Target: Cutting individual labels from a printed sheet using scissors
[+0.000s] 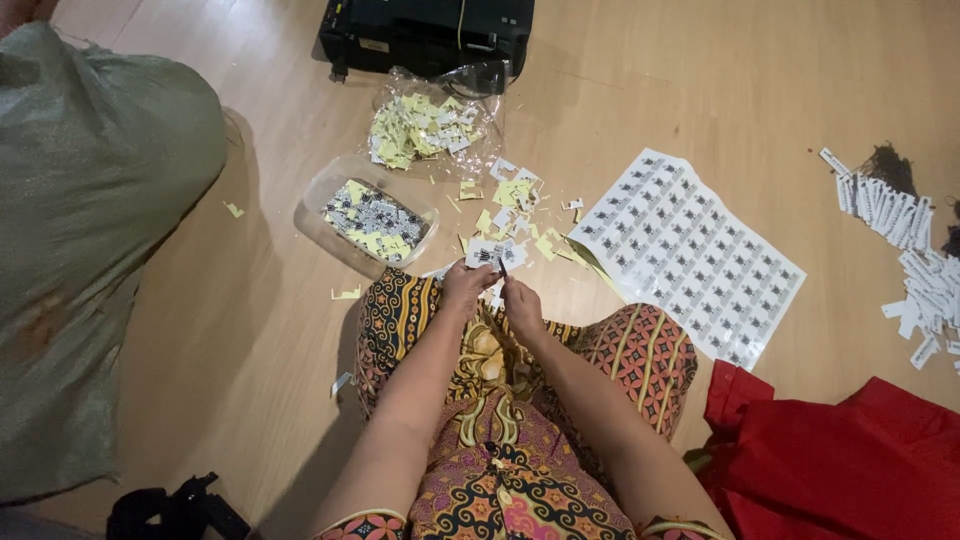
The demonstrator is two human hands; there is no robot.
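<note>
We see our left hand (466,285) pinching a small strip of printed labels (487,254) at the knee, and our right hand (520,303) closed on a thin dark tool (503,268), too small to identify, touching that strip. A clear tub (320,190) of cut pieces lies at 10 o'clock of the hands, the uncut label sheet (690,255) at 2 o'clock, a loose scrap pile (515,205) at 12. Risk, we judge: the tiny piece slips into the scraps, or a fingertip gets nicked.
</note>
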